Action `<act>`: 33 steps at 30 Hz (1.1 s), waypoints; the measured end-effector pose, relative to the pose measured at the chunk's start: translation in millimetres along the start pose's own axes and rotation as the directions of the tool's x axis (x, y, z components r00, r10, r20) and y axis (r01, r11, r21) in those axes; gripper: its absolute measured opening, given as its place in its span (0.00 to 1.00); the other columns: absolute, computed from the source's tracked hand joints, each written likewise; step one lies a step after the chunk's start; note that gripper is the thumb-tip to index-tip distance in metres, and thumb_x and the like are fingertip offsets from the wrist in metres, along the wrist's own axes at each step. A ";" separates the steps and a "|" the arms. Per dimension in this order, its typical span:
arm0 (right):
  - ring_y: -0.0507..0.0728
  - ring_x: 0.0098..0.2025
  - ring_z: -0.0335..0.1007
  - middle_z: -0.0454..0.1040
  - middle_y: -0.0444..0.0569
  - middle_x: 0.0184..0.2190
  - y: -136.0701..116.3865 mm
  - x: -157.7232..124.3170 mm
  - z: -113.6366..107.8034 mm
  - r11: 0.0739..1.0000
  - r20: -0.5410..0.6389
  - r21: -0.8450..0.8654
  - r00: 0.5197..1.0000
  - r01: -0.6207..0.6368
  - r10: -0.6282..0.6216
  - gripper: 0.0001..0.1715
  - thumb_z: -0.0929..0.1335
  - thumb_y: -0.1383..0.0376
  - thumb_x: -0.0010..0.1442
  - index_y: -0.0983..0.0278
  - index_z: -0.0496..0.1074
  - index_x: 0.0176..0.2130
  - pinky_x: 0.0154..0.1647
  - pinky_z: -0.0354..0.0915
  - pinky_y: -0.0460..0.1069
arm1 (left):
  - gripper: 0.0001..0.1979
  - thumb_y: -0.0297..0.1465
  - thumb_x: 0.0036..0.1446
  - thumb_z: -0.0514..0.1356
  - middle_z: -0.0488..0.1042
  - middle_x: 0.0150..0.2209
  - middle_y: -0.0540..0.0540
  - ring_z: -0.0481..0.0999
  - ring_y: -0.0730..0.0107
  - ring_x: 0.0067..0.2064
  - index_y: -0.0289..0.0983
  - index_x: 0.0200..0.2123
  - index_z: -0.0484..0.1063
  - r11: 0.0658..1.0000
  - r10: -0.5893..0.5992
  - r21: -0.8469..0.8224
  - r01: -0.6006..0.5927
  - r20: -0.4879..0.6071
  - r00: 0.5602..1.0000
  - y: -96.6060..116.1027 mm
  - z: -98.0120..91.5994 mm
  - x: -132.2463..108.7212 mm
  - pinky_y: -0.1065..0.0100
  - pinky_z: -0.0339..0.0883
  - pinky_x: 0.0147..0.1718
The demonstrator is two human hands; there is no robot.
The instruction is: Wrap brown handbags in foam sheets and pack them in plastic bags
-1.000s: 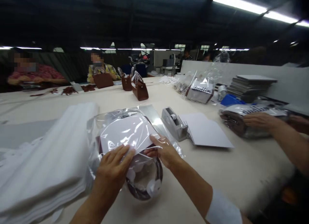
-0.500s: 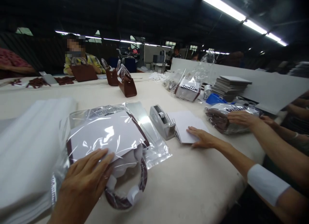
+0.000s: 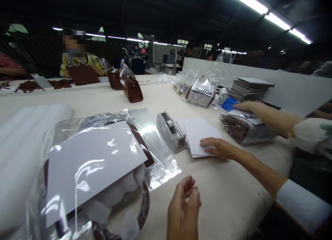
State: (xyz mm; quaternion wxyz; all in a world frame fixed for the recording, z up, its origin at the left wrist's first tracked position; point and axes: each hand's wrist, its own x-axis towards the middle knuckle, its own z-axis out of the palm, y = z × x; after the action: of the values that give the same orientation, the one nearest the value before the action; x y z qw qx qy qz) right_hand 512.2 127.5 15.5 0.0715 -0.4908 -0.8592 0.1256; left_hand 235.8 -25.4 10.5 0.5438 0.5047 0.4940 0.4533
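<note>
My left hand point(image 3: 184, 207) is over the table near the bottom centre, fingers loosely curved, thumb slightly apart, nothing visible between them. Lying flat on a stack of white cards point(image 3: 197, 131), my right hand point(image 3: 219, 147) has its fingers spread. A grey tape dispenser point(image 3: 169, 133) stands just left of the cards. To the left lies a clear plastic bag point(image 3: 64, 124) around a brown handbag point(image 3: 140, 141), with a white card point(image 3: 95, 164) on top and the handle toward me. Clear flat bags point(image 3: 158, 153) lie partly beneath it.
White foam sheets point(image 3: 31, 140) lie at far left. Another person's hand point(image 3: 249, 106) touches a wrapped bag point(image 3: 243, 126) at right, near a blue item point(image 3: 229, 103). Brown handbags point(image 3: 132, 89), another wrapped bag point(image 3: 201, 92) and stacked boards point(image 3: 249, 89) stand farther back.
My left hand has left the wrapped handbag and moved right. My right hand remains on the cards. At right, another person's hand has shifted on the wrapped bag. The view has shifted slightly.
</note>
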 end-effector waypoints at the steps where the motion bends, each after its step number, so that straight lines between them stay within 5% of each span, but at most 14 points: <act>1: 0.57 0.53 0.62 0.68 0.50 0.50 -0.4 1.2 -0.3 1.000 -0.020 -0.009 1.000 -0.006 0.006 0.21 0.62 0.57 0.59 0.63 0.70 0.49 0.56 0.58 0.52 | 0.20 0.39 0.60 0.50 0.65 0.52 0.39 0.69 0.63 0.50 0.37 0.53 0.61 0.951 -0.215 -0.222 0.215 0.028 0.976 -4.9 26.1 18.7 0.69 0.70 0.41; 3: 0.57 0.49 0.66 0.70 0.50 0.47 2.1 7.1 -2.8 0.998 -0.069 -0.040 0.997 -0.038 0.035 0.21 0.62 0.56 0.59 0.63 0.70 0.48 0.51 0.62 0.50 | 0.23 0.39 0.58 0.52 0.59 0.56 0.38 0.66 0.63 0.53 0.35 0.55 0.56 0.780 -0.412 -0.490 0.389 0.065 0.909 -12.7 63.9 58.0 0.72 0.71 0.39; 5: 0.57 0.47 0.67 0.70 0.51 0.47 10.4 19.7 -7.4 0.992 -0.138 -0.085 0.987 -0.093 0.081 0.22 0.61 0.56 0.60 0.64 0.69 0.49 0.49 0.64 0.50 | 0.24 0.39 0.56 0.55 0.59 0.54 0.37 0.71 0.64 0.46 0.35 0.53 0.56 0.666 -0.472 -0.612 0.427 0.097 0.876 -18.3 85.4 91.2 0.73 0.71 0.31; 10: 0.62 0.51 0.61 0.67 0.59 0.49 46.9 70.1 -13.4 0.957 -0.228 -0.200 0.960 -0.211 0.164 0.23 0.59 0.60 0.62 0.71 0.66 0.51 0.52 0.58 0.56 | 0.13 0.35 0.57 0.54 0.67 0.38 0.43 0.75 0.72 0.25 0.34 0.43 0.61 0.609 -0.452 -0.678 0.413 0.131 0.882 -26.0 107.6 131.8 0.75 0.66 0.18; 17: 0.58 0.42 0.68 0.72 0.54 0.39 63.4 90.4 -5.3 0.947 -0.127 -0.259 0.979 -0.191 0.162 0.18 0.60 0.60 0.61 0.67 0.73 0.40 0.46 0.61 0.52 | 0.10 0.31 0.58 0.52 0.66 0.29 0.49 0.76 0.70 0.29 0.33 0.42 0.61 0.598 -0.444 -0.720 0.353 0.069 0.893 -30.8 114.3 135.5 0.75 0.70 0.25; 25: 0.59 0.39 0.68 0.72 0.52 0.38 62.0 89.6 4.2 0.955 -0.248 -0.224 0.959 -0.192 0.135 0.23 0.62 0.56 0.58 0.66 0.68 0.49 0.41 0.64 0.52 | 0.13 0.35 0.56 0.54 0.66 0.26 0.49 0.76 0.66 0.29 0.31 0.41 0.62 0.626 -0.407 -0.717 0.307 0.036 0.913 -36.9 117.3 136.1 0.72 0.71 0.27; 33: 0.56 0.39 0.69 0.73 0.50 0.37 63.3 98.7 6.3 0.981 -0.330 -0.159 0.942 -0.111 0.053 0.16 0.63 0.58 0.58 0.64 0.73 0.38 0.44 0.64 0.51 | 0.15 0.37 0.55 0.55 0.66 0.26 0.49 0.77 0.65 0.29 0.31 0.41 0.60 0.617 -0.433 -0.720 0.318 0.028 0.901 -42.3 120.5 137.6 0.70 0.72 0.27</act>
State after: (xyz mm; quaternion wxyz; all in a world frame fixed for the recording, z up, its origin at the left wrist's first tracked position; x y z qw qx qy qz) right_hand 512.7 242.4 -8.8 0.1629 -0.5445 -0.8222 -0.0302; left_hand 369.4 95.5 -42.3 0.7394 0.1059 0.4147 0.5197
